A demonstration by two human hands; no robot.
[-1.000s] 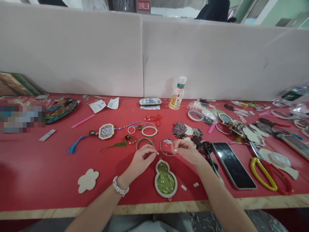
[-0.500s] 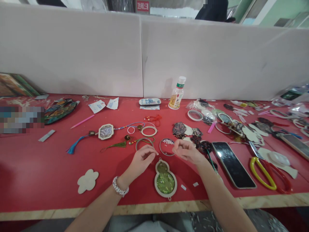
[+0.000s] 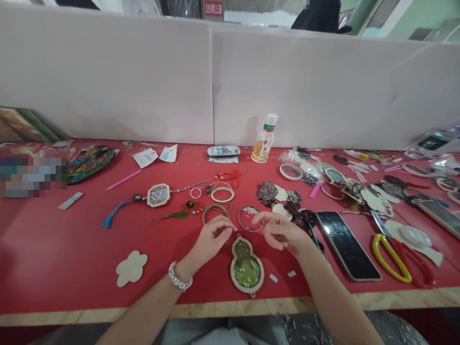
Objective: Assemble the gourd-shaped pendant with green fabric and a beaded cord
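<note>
**Hands at a bead dish above a gourd frame**

Head view. The left hand (image 3: 212,237) rests on the red tabletop (image 3: 72,249) with fingers curled and thumb and forefinger pinched together near the top of the gourd frame (image 3: 246,266); whether they grip anything is too small to tell. The right hand (image 3: 278,230) hovers with fingers loosely spread and partly open, holding nothing visible, its fingertips just beside the round dish (image 3: 248,218) of small white beads. The gourd frame lies flat between the two wrists, near the tabletop's front edge, its green filling facing up. A green ring (image 3: 215,211) lies just behind the left hand; a phone (image 3: 347,244) and scissors (image 3: 398,256) lie to the right.

Risks, as judged: the dish is shallow and touching distance from both hands, so a brushing finger could tip it and scatter beads. A bead dropped from a loose pinch would likely roll off the front edge.
</note>
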